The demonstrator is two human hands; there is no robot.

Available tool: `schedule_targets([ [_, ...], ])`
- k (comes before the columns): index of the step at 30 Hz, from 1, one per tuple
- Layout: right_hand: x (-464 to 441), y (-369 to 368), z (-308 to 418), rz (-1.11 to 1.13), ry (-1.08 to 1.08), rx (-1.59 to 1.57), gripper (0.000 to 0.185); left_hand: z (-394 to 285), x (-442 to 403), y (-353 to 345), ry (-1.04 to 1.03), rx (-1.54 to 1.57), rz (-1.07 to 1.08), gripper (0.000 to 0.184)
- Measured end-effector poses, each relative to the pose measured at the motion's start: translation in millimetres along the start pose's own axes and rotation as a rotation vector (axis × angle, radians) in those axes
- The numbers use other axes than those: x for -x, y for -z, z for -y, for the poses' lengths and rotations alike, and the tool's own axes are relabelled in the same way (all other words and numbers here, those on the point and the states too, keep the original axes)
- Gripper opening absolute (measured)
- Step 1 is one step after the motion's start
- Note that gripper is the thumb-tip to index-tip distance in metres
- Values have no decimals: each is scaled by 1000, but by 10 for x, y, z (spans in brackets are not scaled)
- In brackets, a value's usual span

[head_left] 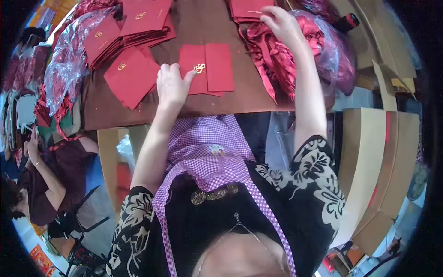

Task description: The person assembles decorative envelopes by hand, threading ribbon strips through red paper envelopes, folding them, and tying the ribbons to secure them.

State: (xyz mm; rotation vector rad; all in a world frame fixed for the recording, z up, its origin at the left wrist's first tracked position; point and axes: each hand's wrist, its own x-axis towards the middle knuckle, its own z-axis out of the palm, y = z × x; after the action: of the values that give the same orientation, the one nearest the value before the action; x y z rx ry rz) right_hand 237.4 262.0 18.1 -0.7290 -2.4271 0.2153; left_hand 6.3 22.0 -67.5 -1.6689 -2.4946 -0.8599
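Note:
A red folded card with gold lettering [219, 69] lies on the brown table in front of me. My left hand [172, 85] is at its left edge, thumb spread out onto the card and fingers loosely bent, with nothing visible in the grip. Farther right, my right hand [280, 27] is raised beside a stack of red cards [244, 10] and above a heap of red ribbons [281, 55]. Its fingers are apart and hold nothing that shows.
More red cards [131, 76] and stacks [144, 18] lie at the left, beside clear plastic wrap [67, 69]. A dark cylinder [346, 22] lies at the upper right. Cardboard boxes [369, 157] stand at the right. Another person's arm [48, 180] shows at the far left.

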Motion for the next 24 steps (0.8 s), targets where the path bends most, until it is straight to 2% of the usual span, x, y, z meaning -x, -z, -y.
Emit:
schedule_targets([
  [3, 622, 116, 289, -74, -193, -157, 20, -28, -28, -116, 4, 75, 6, 35],
  [5, 1052, 148, 592, -3, -318, -104, 18, -30, -59, -112, 12, 115, 27, 33],
  [9, 1702, -17, 963, 23, -553, 93, 23, -70, -139, 52, 159, 235, 110, 27],
  [10, 1824, -104, 969, 44, -532, 207, 26, -91, -150, 107, 211, 260, 128, 26],
  [13, 2042, -314, 938, -31, -455, 203, 24, 27, -149, 100, 283, 274, 151, 24],
  [14, 2059, -341, 951, -31, -443, 189, 24, 105, -113, 24, 308, 441, 129, 21],
  [15, 2025, -319, 1025, 2, -525, 61, 23, 107, -89, 68, 330, 607, 109, 18],
  [16, 1981, -294, 1081, 35, -602, -66, 23, 85, -70, 144, 393, 601, 193, 13],
  [17, 1927, -252, 1136, 40, -591, -78, 23, 101, -37, 153, 403, 592, 182, 13],
  [19, 1838, -164, 1223, 26, -626, -766, 22, 137, 31, 160, 440, 918, 237, 22],
  [20, 1822, -160, 1237, 30, -746, -1053, 22, 156, 52, 180, 469, 986, 287, 33],
  [21, 1804, -152, 1233, 28, -707, -1229, 22, 185, 73, 165, 471, 984, 285, 33],
  [23, 1721, -101, 1286, 7, -638, -1445, 22, 224, 101, 103, 465, 1090, 294, 35],
  [24, 1668, -77, 1337, 9, -641, -1443, 22, 220, 107, 108, 468, 1091, 295, 35],
])
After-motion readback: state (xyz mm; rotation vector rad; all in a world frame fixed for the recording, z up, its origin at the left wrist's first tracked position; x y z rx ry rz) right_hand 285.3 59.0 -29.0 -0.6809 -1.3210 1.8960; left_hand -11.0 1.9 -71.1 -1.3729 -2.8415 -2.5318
